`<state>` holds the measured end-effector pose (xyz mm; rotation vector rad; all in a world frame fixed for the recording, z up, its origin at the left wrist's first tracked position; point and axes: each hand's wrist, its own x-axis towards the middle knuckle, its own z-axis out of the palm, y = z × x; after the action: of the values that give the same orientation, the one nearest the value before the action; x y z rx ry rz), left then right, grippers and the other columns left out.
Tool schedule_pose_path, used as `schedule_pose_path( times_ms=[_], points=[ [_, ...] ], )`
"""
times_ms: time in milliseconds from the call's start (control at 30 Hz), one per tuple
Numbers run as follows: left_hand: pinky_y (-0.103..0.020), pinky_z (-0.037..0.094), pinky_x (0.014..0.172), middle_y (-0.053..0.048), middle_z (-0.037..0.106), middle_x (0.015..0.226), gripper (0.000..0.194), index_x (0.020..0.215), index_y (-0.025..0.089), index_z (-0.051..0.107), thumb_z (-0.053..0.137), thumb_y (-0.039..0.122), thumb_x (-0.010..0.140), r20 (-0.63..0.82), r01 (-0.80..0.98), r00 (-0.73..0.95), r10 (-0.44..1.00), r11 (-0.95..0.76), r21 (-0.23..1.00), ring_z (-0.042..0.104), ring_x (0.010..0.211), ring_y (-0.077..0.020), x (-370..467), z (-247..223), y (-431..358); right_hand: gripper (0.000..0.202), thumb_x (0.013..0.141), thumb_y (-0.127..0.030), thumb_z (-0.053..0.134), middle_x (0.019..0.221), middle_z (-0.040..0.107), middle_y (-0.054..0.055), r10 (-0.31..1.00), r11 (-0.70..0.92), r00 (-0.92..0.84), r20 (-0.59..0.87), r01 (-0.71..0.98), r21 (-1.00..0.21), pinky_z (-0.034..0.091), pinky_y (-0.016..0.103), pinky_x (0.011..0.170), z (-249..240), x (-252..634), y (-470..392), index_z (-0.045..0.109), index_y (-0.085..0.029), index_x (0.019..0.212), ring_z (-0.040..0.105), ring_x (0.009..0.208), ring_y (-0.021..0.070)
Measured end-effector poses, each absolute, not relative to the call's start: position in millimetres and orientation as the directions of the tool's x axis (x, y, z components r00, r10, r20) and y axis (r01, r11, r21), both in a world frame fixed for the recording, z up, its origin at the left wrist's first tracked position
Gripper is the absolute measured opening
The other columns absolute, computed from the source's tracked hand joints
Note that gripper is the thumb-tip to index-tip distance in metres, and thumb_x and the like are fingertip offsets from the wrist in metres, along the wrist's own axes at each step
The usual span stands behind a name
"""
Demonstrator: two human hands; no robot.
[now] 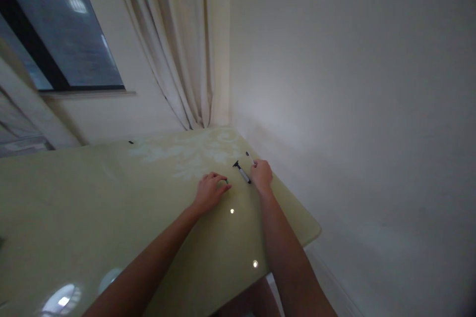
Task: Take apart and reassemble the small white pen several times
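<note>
My right hand [262,174] is closed on a slim white stick with a dark tip [250,157], which points away toward the back of the table. Whether it is a pen or a small brush is too small to tell. Beside that hand, on its left, a razor [243,173] with a dark head and a grey-and-black handle lies on the table. My left hand [211,192] has its thumb and forefinger curved around a small dark piece [226,181], too small to name. The left hand is low over the tabletop, left of the razor.
The pale green glossy table [178,237] has a rounded right corner and runs close along the white wall [353,109]. A small dark object [131,142] lies near its back edge. Beige curtains [182,49] hang behind, next to a window [74,25]. Lamps reflect in the surface.
</note>
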<state>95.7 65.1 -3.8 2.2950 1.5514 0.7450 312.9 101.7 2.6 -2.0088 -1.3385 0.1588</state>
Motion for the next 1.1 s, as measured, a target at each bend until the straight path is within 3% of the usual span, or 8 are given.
schedule_pose_path(
  times_ms=[267,533,700,900,1100],
  points=[
    [-0.052,0.040,0.102,-0.014,0.067,0.131,0.041,0.126,0.026,0.073,0.064,0.047,0.091,0.210,0.859,0.117,0.971,-0.205,0.468,0.054,0.125,-0.0360,135,-12,94,0.028,0.091,-0.017,0.061,0.106,0.077,0.015,0.836,-0.288,0.477,0.271,0.803,-0.523,0.049,0.029,0.074,-4,313,102,0.080,-0.019,0.111,0.072,0.095,0.0256],
    [-0.050,0.039,0.103,-0.013,0.064,0.136,0.048,0.129,0.027,0.072,0.064,0.053,0.090,0.193,0.866,0.121,0.974,-0.199,0.458,0.053,0.127,-0.0360,131,-16,94,0.028,0.095,-0.014,0.055,0.101,0.077,0.018,0.871,-0.271,0.404,0.282,0.871,-0.409,0.047,0.031,0.074,-5,313,102,0.083,-0.016,0.099,0.070,0.089,0.0251],
    [-0.049,0.038,0.104,-0.013,0.063,0.138,0.053,0.135,0.026,0.068,0.064,0.054,0.090,0.193,0.870,0.128,0.973,-0.204,0.450,0.053,0.127,-0.0355,132,-17,93,0.027,0.094,-0.017,0.059,0.114,0.073,0.019,0.842,-0.300,0.446,0.304,0.854,-0.424,0.045,0.035,0.083,2,311,96,0.081,-0.017,0.111,0.066,0.105,0.0293],
    [-0.050,0.037,0.105,-0.012,0.064,0.138,0.051,0.134,0.028,0.069,0.064,0.054,0.090,0.200,0.864,0.133,0.971,-0.212,0.456,0.054,0.127,-0.0356,133,-16,93,0.028,0.099,-0.020,0.056,0.119,0.069,0.017,0.828,-0.188,0.409,0.384,0.847,-0.496,0.041,0.039,0.090,16,300,89,0.078,-0.020,0.116,0.060,0.113,0.0307],
    [-0.049,0.038,0.106,-0.012,0.067,0.132,0.041,0.122,0.028,0.075,0.066,0.050,0.089,0.208,0.853,0.119,0.971,-0.207,0.480,0.055,0.125,-0.0345,132,-14,91,0.025,0.103,-0.022,0.051,0.104,0.074,0.011,0.930,-0.040,0.171,0.325,0.926,-0.374,0.042,0.033,0.082,23,269,81,0.076,-0.019,0.106,0.066,0.095,0.0233]
  ],
)
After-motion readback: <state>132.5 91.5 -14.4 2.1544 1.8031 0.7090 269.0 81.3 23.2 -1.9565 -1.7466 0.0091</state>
